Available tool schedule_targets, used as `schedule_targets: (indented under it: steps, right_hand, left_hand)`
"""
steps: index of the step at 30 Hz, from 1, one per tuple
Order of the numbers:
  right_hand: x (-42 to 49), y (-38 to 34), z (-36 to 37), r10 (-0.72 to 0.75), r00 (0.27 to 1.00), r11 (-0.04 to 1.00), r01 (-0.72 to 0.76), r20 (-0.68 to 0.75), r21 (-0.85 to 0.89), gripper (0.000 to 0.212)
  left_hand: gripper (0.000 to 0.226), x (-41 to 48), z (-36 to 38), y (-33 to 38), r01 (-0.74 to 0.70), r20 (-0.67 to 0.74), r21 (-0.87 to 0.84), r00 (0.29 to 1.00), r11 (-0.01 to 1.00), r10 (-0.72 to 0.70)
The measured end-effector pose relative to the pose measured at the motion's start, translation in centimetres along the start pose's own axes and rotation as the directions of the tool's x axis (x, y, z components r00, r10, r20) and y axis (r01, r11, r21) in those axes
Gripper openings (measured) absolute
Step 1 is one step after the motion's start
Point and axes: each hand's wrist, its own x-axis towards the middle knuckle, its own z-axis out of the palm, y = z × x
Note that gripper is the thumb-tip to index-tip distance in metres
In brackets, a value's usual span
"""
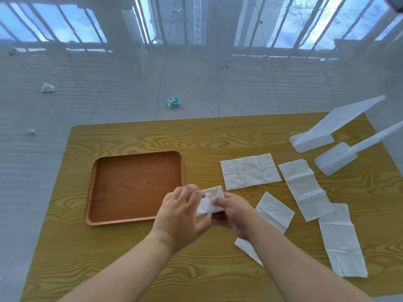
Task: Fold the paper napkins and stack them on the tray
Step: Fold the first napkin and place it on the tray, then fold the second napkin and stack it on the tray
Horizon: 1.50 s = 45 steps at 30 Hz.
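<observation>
A small folded white napkin (pixel 211 200) is held between my left hand (pixel 182 216) and my right hand (pixel 234 214), just off the tray's front right corner. Both hands pinch it above the table. The brown wooden tray (pixel 135 186) lies left of my hands with nothing on it. Several unfolded white napkins lie flat to the right: one behind my hands (pixel 249 171), a long one (pixel 305 189), another long one (pixel 342 240), and one partly under my right forearm (pixel 275 211).
The yellow wood-grain table (pixel 130 258) carries two white plastic stands (pixel 325 131) (pixel 340 158) at its back right. Crumpled paper scraps (pixel 173 102) (pixel 46 87) lie on the grey floor beyond the table.
</observation>
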Motion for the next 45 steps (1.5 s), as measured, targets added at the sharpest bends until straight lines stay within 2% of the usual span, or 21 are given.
schedule_targets:
  steps: [1, 2, 3, 4, 5, 6, 7, 9, 10, 12, 16, 19, 21, 23, 24, 28, 31, 33, 36, 39, 45]
  right_hand:
    - [0.3, -0.5, 1.1, -0.021, 1.0, 1.0, 0.021, 0.006, 0.011, 0.019]
    - [0.7, -0.9, 2.3, -0.038, 0.999, 0.999, 0.038, 0.02, 0.025, 0.019]
    - [1.0, -1.4, 3.7, -0.05, 0.998, 0.998, 0.048, 0.039, 0.041, 0.019]
    - [1.4, -1.7, 5.2, -0.055, 0.997, 0.997, 0.051, 0.061, 0.061, 0.02]
    - [1.9, -2.0, 6.8, -0.059, 0.995, 0.996, 0.053, 0.081, 0.077, 0.02]
    - [2.4, -2.2, 8.3, -0.063, 0.993, 0.996, 0.056, 0.096, 0.076, 0.02]
    - [3.1, -2.5, 9.9, -0.066, 0.993, 0.997, 0.06, 0.102, 0.057, 0.019]
    - [4.5, -2.7, 12.7, -0.081, 0.995, 0.993, 0.086, 0.064, -0.086, 0.015]
    - [5.3, -2.7, 13.8, -0.112, 0.993, 0.964, 0.115, 0.025, -0.238, 0.012]
    - [6.9, -2.8, 15.6, -0.187, 0.982, 0.848, 0.153, -0.016, -0.508, 0.01]
    - [9.0, -3.4, 17.7, -0.226, 0.972, 0.713, 0.126, -0.056, -0.689, 0.017]
    - [8.5, -2.8, 16.5, -0.428, 0.899, 0.39, 0.087, -0.096, -0.917, 0.026]
    - [7.1, -1.4, 14.4, -0.556, 0.83, 0.238, 0.109, -0.044, -0.965, 0.026]
    - [5.1, 0.5, 11.1, -0.628, 0.778, 0.161, 0.093, -0.029, -0.983, 0.024]
    - [4.1, 1.6, 9.1, -0.647, 0.76, 0.151, 0.056, -0.056, -0.987, 0.029]
    - [-0.3, 5.8, 0.5, -0.649, 0.704, 0.303, -0.109, -0.289, -0.947, 0.054]
    - [-3.1, 8.2, -4.3, -0.58, 0.668, 0.432, -0.232, -0.466, -0.871, 0.056]
    - [-4.0, 9.3, -5.7, -0.541, 0.675, 0.469, -0.253, -0.502, -0.846, 0.056]
    - [-3.9, 9.8, -5.6, -0.573, 0.704, 0.427, -0.18, -0.42, -0.886, 0.049]
    - [-2.9, 9.5, -3.8, -0.623, 0.744, 0.351, -0.013, -0.244, -0.936, 0.039]
    - [-1.4, 8.3, -0.5, -0.589, 0.801, 0.184, 0.259, 0.104, -0.948, 0.039]
  left_hand:
    - [0.059, 0.0, -0.8, -0.8, 0.188, -0.001, -0.113, 0.982, 0.976, -0.189]
    - [0.072, 0.1, -1.6, -1.8, 0.392, 0.05, -0.246, 0.918, 0.886, -0.393]
    - [0.082, 0.4, -2.7, -2.9, 0.575, 0.173, -0.402, 0.812, 0.713, -0.557]
    - [0.085, 0.7, -3.6, -4.3, 0.692, 0.344, -0.562, 0.694, 0.453, -0.633]
    - [0.079, 1.0, -4.4, -5.9, 0.738, 0.516, -0.654, 0.598, 0.169, -0.614]
    - [0.065, 0.9, -4.8, -7.6, 0.741, 0.62, -0.672, 0.55, -0.017, -0.56]
    - [0.047, 0.6, -5.3, -9.4, 0.742, 0.652, -0.668, 0.546, -0.059, -0.525]
    - [0.016, -0.3, -5.9, -12.8, 0.75, 0.59, -0.655, 0.58, 0.087, -0.561]
    - [0.012, -0.7, -6.0, -14.5, 0.75, 0.536, -0.64, 0.593, 0.169, -0.601]
    - [0.02, -1.2, -6.2, -17.5, 0.755, 0.447, -0.581, 0.609, 0.305, -0.655]
    - [0.032, -1.1, -6.2, -20.7, 0.76, 0.358, -0.409, 0.643, 0.506, -0.677]
    - [0.058, -1.3, -5.5, -20.3, 0.723, 0.175, -0.11, 0.689, 0.682, -0.703]
    - [0.067, -1.6, -4.9, -18.6, 0.579, 0.112, 0.0, 0.81, 0.816, -0.575]
    - [0.065, -1.6, -3.8, -15.8, 0.327, 0.146, 0.092, 0.93, 0.941, -0.337]
    - [0.065, -1.5, -3.1, -14.3, 0.208, 0.199, 0.116, 0.953, 0.971, -0.228]
    - [0.066, -0.5, 0.3, -7.9, -0.166, 0.407, 0.086, 0.906, 0.982, 0.118]
    - [0.065, -0.4, 2.7, -3.3, -0.336, 0.488, 0.041, 0.829, 0.941, 0.275]
    - [0.062, -0.6, 3.9, -1.0, -0.409, 0.535, 0.002, 0.771, 0.912, 0.345]
    - [0.054, -1.3, 4.6, 1.1, -0.511, 0.509, -0.054, 0.725, 0.858, 0.464]
    - [0.047, -2.2, 4.8, 0.9, -0.589, 0.51, -0.014, 0.691, 0.808, 0.512]
    - [0.029, -2.8, 4.6, -1.4, -0.538, 0.442, 0.091, 0.776, 0.838, 0.45]
